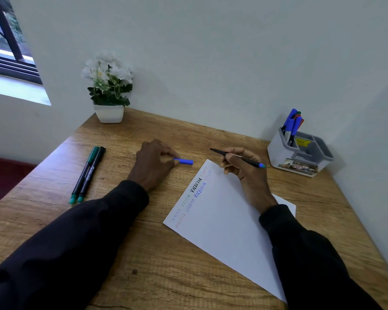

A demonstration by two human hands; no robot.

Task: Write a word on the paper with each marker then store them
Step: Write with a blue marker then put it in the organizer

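Observation:
A white sheet of paper lies slanted on the wooden table, with the same word written several times along its upper left edge in different colours. My right hand holds a thin black uncapped marker above the paper's top corner, tip pointing left. My left hand pinches a blue cap on the table just left of the paper. Two capped markers lie side by side at the left. A grey organiser at the back right holds several markers.
A white pot of white flowers stands at the table's back left corner. The wall runs along the table's far edge and right side. A window is at the upper left.

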